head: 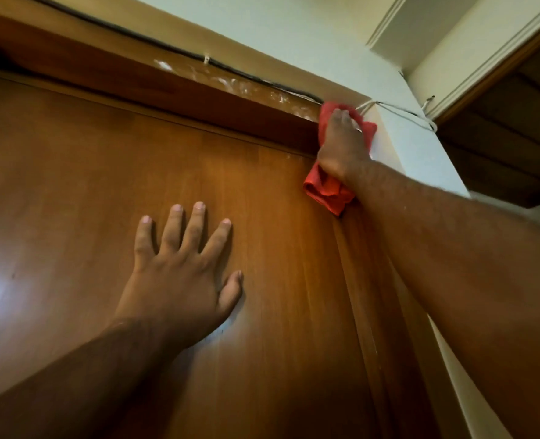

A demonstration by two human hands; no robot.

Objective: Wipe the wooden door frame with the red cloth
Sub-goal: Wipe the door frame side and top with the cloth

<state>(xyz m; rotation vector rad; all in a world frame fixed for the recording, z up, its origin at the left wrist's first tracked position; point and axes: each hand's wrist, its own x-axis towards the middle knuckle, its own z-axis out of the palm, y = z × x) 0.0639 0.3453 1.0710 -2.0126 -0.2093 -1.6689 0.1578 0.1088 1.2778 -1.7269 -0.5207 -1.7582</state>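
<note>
Up at the top right corner of the wooden door frame (154, 85), our red cloth (327, 185) is pressed against the wood, part of it bunched above our fingers where the head piece meets the upright, the rest hanging loose below the wrist. Our right hand (341, 144) holds it, fingers curled over the fabric and pinning it to the corner. From there the head piece runs away to the left and slightly upward in our view, with pale dusty smears (240, 85) just left of the cloth, so we judge the coming stroke should follow that long axis leftward. Our right hand is the only one near the frame. Our left hand (183, 274) lies flat on the door panel (72, 185) well below, fingers spread and holding nothing, seemingly for support. A dark cable (129, 34) runs along the frame's upper edge and could snag the cloth.
</note>
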